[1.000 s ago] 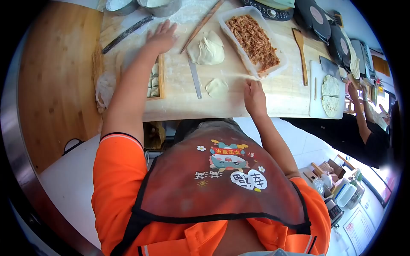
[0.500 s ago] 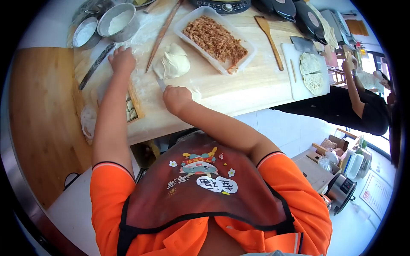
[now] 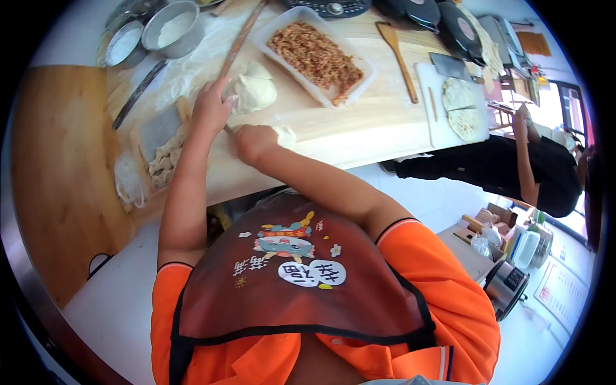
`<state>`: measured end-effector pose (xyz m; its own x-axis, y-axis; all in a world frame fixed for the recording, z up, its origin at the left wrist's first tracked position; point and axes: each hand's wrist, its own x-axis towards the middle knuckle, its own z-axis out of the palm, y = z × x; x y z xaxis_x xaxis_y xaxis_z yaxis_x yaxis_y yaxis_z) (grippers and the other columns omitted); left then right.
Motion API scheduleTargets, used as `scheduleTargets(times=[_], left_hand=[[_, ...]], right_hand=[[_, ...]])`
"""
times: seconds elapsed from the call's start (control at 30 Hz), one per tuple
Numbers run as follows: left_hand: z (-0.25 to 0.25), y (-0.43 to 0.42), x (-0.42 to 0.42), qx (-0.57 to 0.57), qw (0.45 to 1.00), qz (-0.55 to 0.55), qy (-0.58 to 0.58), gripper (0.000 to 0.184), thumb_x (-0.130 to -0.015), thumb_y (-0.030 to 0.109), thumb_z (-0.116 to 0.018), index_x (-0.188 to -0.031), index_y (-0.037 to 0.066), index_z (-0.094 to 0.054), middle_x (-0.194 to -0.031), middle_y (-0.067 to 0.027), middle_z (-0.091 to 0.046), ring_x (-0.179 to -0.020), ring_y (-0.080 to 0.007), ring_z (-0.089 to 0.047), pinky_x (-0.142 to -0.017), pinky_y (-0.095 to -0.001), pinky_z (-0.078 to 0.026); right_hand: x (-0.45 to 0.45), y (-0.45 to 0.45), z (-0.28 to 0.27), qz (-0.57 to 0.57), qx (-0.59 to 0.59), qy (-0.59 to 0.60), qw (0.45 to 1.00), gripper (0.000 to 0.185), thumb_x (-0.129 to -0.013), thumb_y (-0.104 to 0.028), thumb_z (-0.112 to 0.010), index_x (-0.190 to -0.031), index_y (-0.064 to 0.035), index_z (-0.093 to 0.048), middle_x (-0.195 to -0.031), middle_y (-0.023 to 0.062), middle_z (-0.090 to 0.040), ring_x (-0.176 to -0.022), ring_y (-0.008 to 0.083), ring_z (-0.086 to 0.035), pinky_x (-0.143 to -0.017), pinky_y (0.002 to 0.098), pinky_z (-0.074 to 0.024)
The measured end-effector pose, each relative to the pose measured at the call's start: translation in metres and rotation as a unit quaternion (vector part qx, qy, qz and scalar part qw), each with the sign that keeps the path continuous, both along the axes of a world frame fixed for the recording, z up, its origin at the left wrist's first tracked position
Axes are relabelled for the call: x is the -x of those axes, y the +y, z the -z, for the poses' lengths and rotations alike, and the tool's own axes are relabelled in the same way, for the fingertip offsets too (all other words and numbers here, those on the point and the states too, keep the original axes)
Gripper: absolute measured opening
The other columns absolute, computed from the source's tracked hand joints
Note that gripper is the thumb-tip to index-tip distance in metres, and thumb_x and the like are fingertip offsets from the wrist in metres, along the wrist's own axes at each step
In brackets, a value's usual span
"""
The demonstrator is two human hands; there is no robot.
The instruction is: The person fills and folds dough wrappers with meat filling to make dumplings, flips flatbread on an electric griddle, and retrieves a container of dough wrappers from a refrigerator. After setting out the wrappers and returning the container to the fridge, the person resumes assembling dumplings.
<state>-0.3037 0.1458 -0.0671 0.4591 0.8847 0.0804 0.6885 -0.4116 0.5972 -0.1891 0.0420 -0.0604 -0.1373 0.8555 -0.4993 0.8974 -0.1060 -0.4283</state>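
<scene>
My left hand (image 3: 212,108) is closed around the near end of a long wooden rolling pin (image 3: 242,40), just left of a smooth white lump of dough (image 3: 255,88). Its fingers partly hide that end. Below the lump, my right hand (image 3: 255,142) is closed on a thin flat blade (image 3: 229,130); only a short bit shows, so its kind is unclear. A small pale piece of dough (image 3: 285,135) lies beside the right hand's knuckles. Left of my left forearm, small folded dumplings (image 3: 168,157) sit on a wooden tray (image 3: 136,144).
A plastic tub (image 3: 366,80) holds minced filling. Two metal bowls with white powder, one a flour bowl (image 3: 186,45), stand back left. Near them lies a dark stick (image 3: 139,95). Rightward are a wooden spatula (image 3: 398,61) and a white cutting board (image 3: 439,128). A person (image 3: 545,173) stands at right.
My left hand has moved right, from the floured area near the dark stick to the rolling pin's near end. The dumpling tray shows more. My right hand stays nearly in place.
</scene>
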Motion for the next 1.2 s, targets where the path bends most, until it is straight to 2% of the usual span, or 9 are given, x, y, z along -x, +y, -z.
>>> scheduleTargets(times=[0.23,0.43,0.5,0.57,0.63,0.73,0.97,1.07,1.2], left_hand=[[0.019,-0.02,-0.015,-0.019,0.997,-0.071,0.022,0.051,-0.075,0.02,-0.081,-0.116,0.002,-0.057,-0.115,-0.0199,-0.062,-0.109,-0.0386,-0.058,-0.093,-0.0445,-0.047],[0.015,-0.024,0.01,-0.011,0.995,-0.096,-0.01,0.029,-0.084,0.014,-0.071,-0.108,0.001,-0.064,-0.105,-0.0176,-0.068,-0.098,-0.0358,-0.064,-0.085,-0.0401,-0.05],[0.06,-0.005,0.033,0.028,0.988,-0.133,-0.076,0.023,-0.088,0.013,-0.066,-0.108,0.001,-0.065,-0.102,-0.0171,-0.069,-0.091,-0.0307,-0.067,-0.082,-0.0373,-0.051],[0.055,-0.008,0.042,0.015,0.979,-0.172,-0.109,0.022,-0.091,0.014,-0.066,-0.108,-0.001,-0.065,-0.099,-0.012,-0.07,-0.088,-0.0227,-0.066,-0.08,-0.0337,-0.051],[0.052,-0.012,0.04,0.148,0.921,-0.213,-0.291,0.02,-0.094,0.015,-0.064,-0.108,-0.001,-0.064,-0.096,-0.0054,-0.067,-0.084,-0.0177,-0.062,-0.076,-0.03,-0.05],[0.027,-0.029,0.022,0.342,0.798,-0.229,-0.441,0.018,-0.096,0.015,-0.063,-0.107,0.001,-0.062,-0.094,-0.0016,-0.063,-0.083,-0.0154,-0.059,-0.076,-0.0278,-0.048],[-0.02,-0.064,-0.027,0.45,0.74,-0.049,-0.497,0.024,-0.097,0.025,-0.062,-0.111,0.005,-0.059,-0.1,-0.0008,-0.06,-0.091,-0.0113,-0.054,-0.078,-0.027,-0.044],[-0.035,-0.084,-0.045,0.379,0.816,-0.058,-0.432,0.022,-0.095,0.021,-0.064,-0.11,0.005,-0.061,-0.098,-0.0017,-0.062,-0.089,-0.0112,-0.056,-0.082,-0.0278,-0.046],[-0.037,-0.086,-0.059,0.447,0.713,-0.081,-0.534,0.016,-0.094,0.018,-0.065,-0.104,0.005,-0.063,-0.097,-0.0032,-0.065,-0.09,-0.0131,-0.06,-0.084,-0.0291,-0.047]], right_hand=[[-0.011,-0.027,-0.003,-0.01,-0.081,-0.003,0.997,0.026,-0.085,-0.014,-0.055,-0.104,0.0004,-0.064,-0.095,0.0204,-0.071,-0.088,0.032,-0.071,-0.077,0.0441,-0.0555],[-0.081,-0.061,-0.043,0.152,0.065,0.177,0.97,0.039,-0.086,-0.005,-0.048,-0.124,0.0056,-0.047,-0.076,0.0256,-0.067,-0.074,0.036,-0.07,-0.07,0.0485,-0.0543],[-0.102,-0.09,0.004,0.097,-0.142,0.145,0.974,0.045,-0.089,-0.005,-0.045,-0.132,0.0056,-0.041,-0.072,0.0222,-0.065,-0.058,0.0323,-0.066,-0.055,0.0431,-0.0551],[-0.121,-0.093,-0.046,0.189,0.024,0.263,0.946,0.037,-0.092,-0.007,-0.045,-0.126,0.0047,-0.044,-0.077,0.0191,-0.064,-0.056,0.0279,-0.065,-0.05,0.0398,-0.0543],[-0.131,-0.096,-0.072,0.287,0.058,0.328,0.898,0.02,-0.092,-0.01,-0.048,-0.11,0.0008,-0.049,-0.078,0.0132,-0.061,-0.059,0.0246,-0.063,-0.056,0.0371,-0.0534],[-0.139,-0.088,-0.036,0.263,-0.148,0.289,0.908,0.022,-0.092,-0.021,-0.059,-0.101,-0.0013,-0.054,-0.077,0.0113,-0.06,-0.072,0.0218,-0.063,-0.066,0.0362,-0.0509],[-0.134,-0.036,-0.035,0.237,-0.2,0.296,0.903,0.057,-0.083,-0.05,-0.074,-0.107,0.0008,-0.065,-0.094,0.0176,-0.068,-0.086,0.0245,-0.066,-0.078,0.0363,-0.0522],[-0.126,-0.031,-0.052,0.24,-0.142,0.327,0.903,0.055,-0.079,-0.043,-0.079,-0.109,0.0011,-0.065,-0.095,0.0131,-0.068,-0.087,0.0184,-0.064,-0.078,0.033,-0.0519],[-0.131,-0.033,-0.061,0.257,-0.146,0.323,0.899,0.031,-0.087,-0.029,-0.072,-0.097,-0.0006,-0.065,-0.077,0.0041,-0.061,-0.07,0.0117,-0.055,-0.061,0.0289,-0.0444]])
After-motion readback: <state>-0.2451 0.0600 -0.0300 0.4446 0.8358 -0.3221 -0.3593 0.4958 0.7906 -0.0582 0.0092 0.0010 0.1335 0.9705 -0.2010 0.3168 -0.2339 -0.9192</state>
